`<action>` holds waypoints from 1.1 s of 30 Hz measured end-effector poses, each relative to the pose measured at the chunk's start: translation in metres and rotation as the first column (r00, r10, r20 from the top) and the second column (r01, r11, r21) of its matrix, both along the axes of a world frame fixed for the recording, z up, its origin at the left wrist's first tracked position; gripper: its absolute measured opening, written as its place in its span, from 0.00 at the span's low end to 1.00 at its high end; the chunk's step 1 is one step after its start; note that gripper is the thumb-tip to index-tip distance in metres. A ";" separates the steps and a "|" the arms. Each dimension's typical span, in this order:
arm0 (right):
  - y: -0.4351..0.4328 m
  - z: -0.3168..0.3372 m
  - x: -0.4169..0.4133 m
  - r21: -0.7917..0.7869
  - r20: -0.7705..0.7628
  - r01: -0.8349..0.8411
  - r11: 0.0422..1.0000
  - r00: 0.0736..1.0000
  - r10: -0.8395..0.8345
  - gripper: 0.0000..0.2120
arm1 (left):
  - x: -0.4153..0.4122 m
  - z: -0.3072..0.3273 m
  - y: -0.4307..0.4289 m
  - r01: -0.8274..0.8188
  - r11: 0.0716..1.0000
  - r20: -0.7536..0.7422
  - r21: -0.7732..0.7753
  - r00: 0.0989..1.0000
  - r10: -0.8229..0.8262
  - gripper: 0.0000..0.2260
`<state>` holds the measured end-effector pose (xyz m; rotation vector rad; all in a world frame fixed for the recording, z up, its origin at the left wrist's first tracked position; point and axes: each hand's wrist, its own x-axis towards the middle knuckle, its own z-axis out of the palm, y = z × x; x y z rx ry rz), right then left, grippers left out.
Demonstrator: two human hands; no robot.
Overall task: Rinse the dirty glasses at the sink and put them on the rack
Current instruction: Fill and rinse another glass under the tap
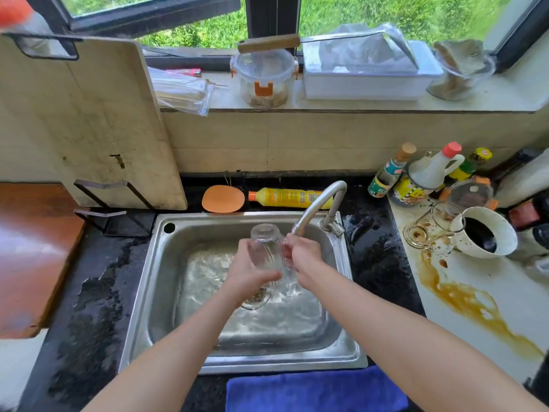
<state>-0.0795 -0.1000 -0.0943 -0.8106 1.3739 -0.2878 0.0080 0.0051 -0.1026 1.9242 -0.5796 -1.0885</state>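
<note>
Rinsing at a kitchen sink (139, 295): a person holds a glass (265, 248) upside down, base up and mouth down, above the drain; the left hand (248, 270) grips it from the left, fingers and thumb wrapped round its ribbed wall; the right hand (303, 252) is pressed to the glass's right side, just under the spout of the tap (322, 205), though whether its fingers curl round the glass or merely touch it cannot be told; water spills from the glass's mouth into the basin, which is awash and rippling.

On the pale counter (511, 286) right of the sink, well apart from the hands, a second glass (423, 233), streaked brown, lies on its side just beside a white cup (503, 231) holding dark liquid; a brown spill (466, 301) trails from them toward the counter's front edge; sauce bottles (427, 173) cluster by the wall behind.

Behind the sink a yellow bottle (285, 197) lies flat beside an orange pad (223, 198); to the left a pale board (89, 123) stands upright in a black wire stand (118, 215) on the wet dark worktop (98, 292); a blue cloth (315, 391) lies at the sink's front edge, between the person's forearms.
</note>
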 end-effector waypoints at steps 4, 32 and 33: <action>-0.008 0.001 -0.013 0.048 -0.054 -0.162 0.986 0.985 0.164 0.09 | -0.002 -0.003 -0.001 0.208 0.978 0.288 0.015 0.936 -0.203 0.32; -0.024 -0.006 -0.055 -0.080 0.049 -0.345 0.935 0.936 0.349 0.18 | -0.014 0.004 -0.031 0.304 0.953 -0.022 -0.014 0.952 -0.304 0.19; -0.025 -0.004 -0.058 -0.054 0.052 -0.324 0.944 0.944 0.327 0.17 | -0.017 0.006 -0.038 0.292 0.956 -0.043 -0.023 0.955 -0.293 0.15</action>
